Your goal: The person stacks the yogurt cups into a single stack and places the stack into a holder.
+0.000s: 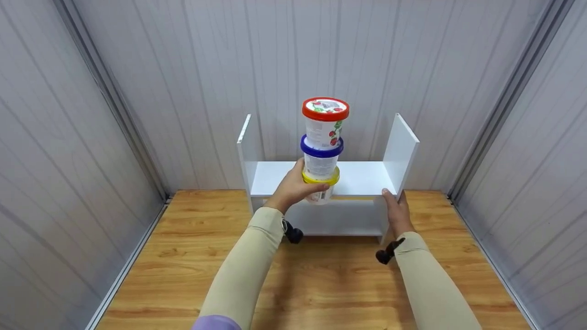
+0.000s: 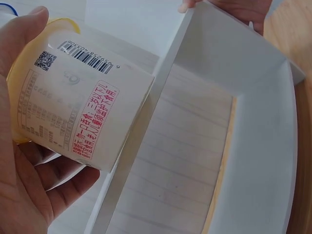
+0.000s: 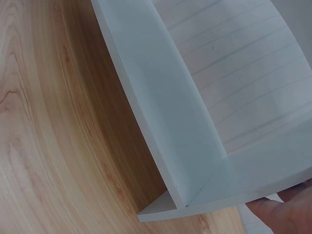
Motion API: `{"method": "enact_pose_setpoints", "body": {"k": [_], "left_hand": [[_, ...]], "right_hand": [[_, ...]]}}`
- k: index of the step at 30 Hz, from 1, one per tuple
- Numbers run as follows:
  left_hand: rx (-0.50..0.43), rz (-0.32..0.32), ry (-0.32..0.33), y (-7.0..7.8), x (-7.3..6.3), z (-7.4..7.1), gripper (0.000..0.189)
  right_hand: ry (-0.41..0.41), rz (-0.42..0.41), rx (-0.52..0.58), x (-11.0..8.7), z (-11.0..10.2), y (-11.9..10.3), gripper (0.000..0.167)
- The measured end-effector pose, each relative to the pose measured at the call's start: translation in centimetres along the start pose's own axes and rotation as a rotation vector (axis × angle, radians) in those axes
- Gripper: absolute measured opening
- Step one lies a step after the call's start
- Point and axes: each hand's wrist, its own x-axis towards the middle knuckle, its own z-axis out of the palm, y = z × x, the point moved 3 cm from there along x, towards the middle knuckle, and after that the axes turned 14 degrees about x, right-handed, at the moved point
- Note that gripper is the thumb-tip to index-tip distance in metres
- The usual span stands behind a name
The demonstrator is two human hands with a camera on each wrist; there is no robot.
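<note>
Three white lidded tubs stand stacked in a column: a red-lidded tub (image 1: 324, 123) on top, a blue-lidded tub (image 1: 321, 158) in the middle, a yellow-lidded tub (image 2: 83, 97) at the bottom. My left hand (image 1: 296, 185) grips the bottom tub round its yellow rim, thumb across the front. In the left wrist view that tub's base is close to the front edge of the upper board of a white shelf (image 1: 362, 176); whether they touch I cannot tell. My right hand (image 1: 398, 211) holds the shelf's right side panel, thumb on its front edge.
The shelf has two boards between upright side panels and stands on a wood-grain surface (image 1: 192, 256). Pale panelled walls (image 1: 206, 82) close in the back and both sides. Black wrist cameras hang below both hands.
</note>
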Motion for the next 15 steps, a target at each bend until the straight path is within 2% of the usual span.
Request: {"method": "enact_pose_setpoints", "body": {"k": [6, 11, 15], "left_hand": [[0.008, 0.010, 0.005, -0.32, 0.27, 0.15, 0.098], [0.013, -0.031, 0.010, -0.61, 0.55, 0.29, 0.102], [-0.027, -0.052, 0.016, -0.57, 0.91, 0.52, 0.102]], "right_hand": [[-0.006, -0.044, 0.002, 0.18, 0.11, 0.26, 0.091], [-0.013, -0.029, 0.014, 0.20, 0.16, 0.35, 0.090], [-0.012, -0.015, 0.024, 0.17, 0.17, 0.03, 0.086]]}}
